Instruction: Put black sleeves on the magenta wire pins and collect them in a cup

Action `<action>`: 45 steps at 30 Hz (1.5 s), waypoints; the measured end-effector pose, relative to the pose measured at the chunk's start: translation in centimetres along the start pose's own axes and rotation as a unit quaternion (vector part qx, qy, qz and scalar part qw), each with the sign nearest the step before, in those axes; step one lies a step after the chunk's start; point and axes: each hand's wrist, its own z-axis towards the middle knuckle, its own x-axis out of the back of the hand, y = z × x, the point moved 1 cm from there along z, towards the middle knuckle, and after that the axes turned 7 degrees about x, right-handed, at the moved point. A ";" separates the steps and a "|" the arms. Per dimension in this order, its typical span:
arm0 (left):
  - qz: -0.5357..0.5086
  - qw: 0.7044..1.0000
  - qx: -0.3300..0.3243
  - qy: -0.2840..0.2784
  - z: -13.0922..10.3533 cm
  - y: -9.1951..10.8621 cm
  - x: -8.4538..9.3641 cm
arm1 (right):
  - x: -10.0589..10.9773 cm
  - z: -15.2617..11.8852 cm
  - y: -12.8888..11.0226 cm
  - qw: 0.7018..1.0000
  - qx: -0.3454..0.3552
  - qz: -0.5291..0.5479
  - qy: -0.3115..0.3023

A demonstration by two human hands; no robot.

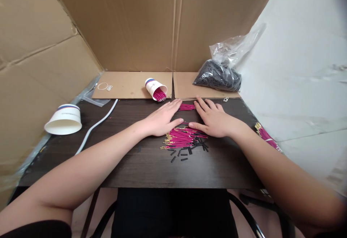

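My left hand point(165, 118) and my right hand point(213, 118) lie palm down on the dark table, fingers stretched out and thumbs pointing at each other. Between the fingertips is a small bundle of magenta wires point(187, 107), touched or nearly touched on both sides. Just below the thumbs spreads a larger pile of magenta wires point(180, 137) with gold-coloured ends toward the left. Short black tubes point(184, 154) are scattered along the near edge of that pile. Whatever lies under my palms is hidden.
A tipped paper cup point(152, 86) with magenta wires lies at the back. Another paper cup point(63, 120) stands left, beside a white cable point(94, 126). A plastic bag of black tubes point(219, 75) rests on cardboard at back right. A tied wire bundle point(267, 136) sits at the right edge.
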 end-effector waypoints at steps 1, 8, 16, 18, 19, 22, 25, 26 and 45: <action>-0.001 1.000 -0.001 0.001 0.0 0.0 0.0 | -0.1 0.0 -0.1 1.000 0.001 0.002 0.002; -0.009 1.000 0.009 0.010 0.0 -0.2 -0.1 | -0.1 0.3 -0.6 1.000 -0.007 0.019 0.001; -0.070 0.996 0.061 0.003 0.2 -0.5 0.2 | 0.1 0.3 -1.1 0.999 -0.026 0.034 -0.023; -0.071 0.995 0.071 -0.007 0.2 -0.5 0.3 | 0.1 0.4 -1.4 0.998 -0.027 0.036 -0.035; -0.071 0.995 0.071 -0.008 0.2 -0.6 0.3 | 0.2 0.4 -1.6 0.998 -0.030 0.035 -0.040; -0.070 0.996 0.061 -0.003 0.3 -0.6 0.2 | 0.4 0.4 -1.8 0.998 -0.027 0.028 -0.043; -0.070 0.996 0.054 0.032 0.3 -0.7 0.0 | 1.0 0.5 -1.6 1.000 0.005 0.019 0.003; -0.070 0.995 0.052 0.049 0.3 -0.6 -0.1 | 1.2 0.5 -1.4 0.999 0.018 0.019 0.030; -0.051 0.985 0.032 0.160 0.7 -0.5 -0.4 | 1.0 2.0 -0.4 0.974 0.108 0.069 0.186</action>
